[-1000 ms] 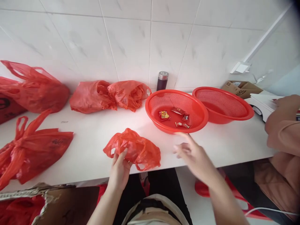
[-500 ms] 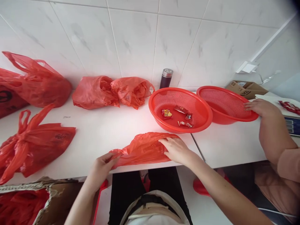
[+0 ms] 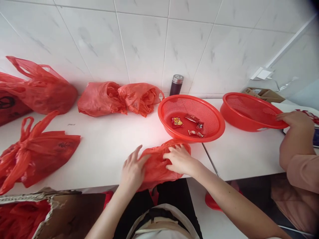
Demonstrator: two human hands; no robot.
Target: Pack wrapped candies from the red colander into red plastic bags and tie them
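A crumpled red plastic bag (image 3: 156, 163) lies at the front edge of the white table (image 3: 109, 149). My left hand (image 3: 133, 168) rests on its left side with fingers stretched flat. My right hand (image 3: 179, 159) presses on its right side, fingers spread over the plastic. Just behind them stands a red mesh basket (image 3: 191, 118) with several small wrapped candies (image 3: 188, 124) in its bottom.
A second red basket (image 3: 251, 111) sits to the right, with another person's hand (image 3: 295, 119) on its rim. Several filled red bags (image 3: 35, 149) lie left and at the back. A dark flask (image 3: 176, 85) stands by the tiled wall. A cardboard box (image 3: 45, 215) sits lower left.
My hands came together, bunching the stretched bag into a smaller heap. The other person slid the second basket to the right, away from the first.
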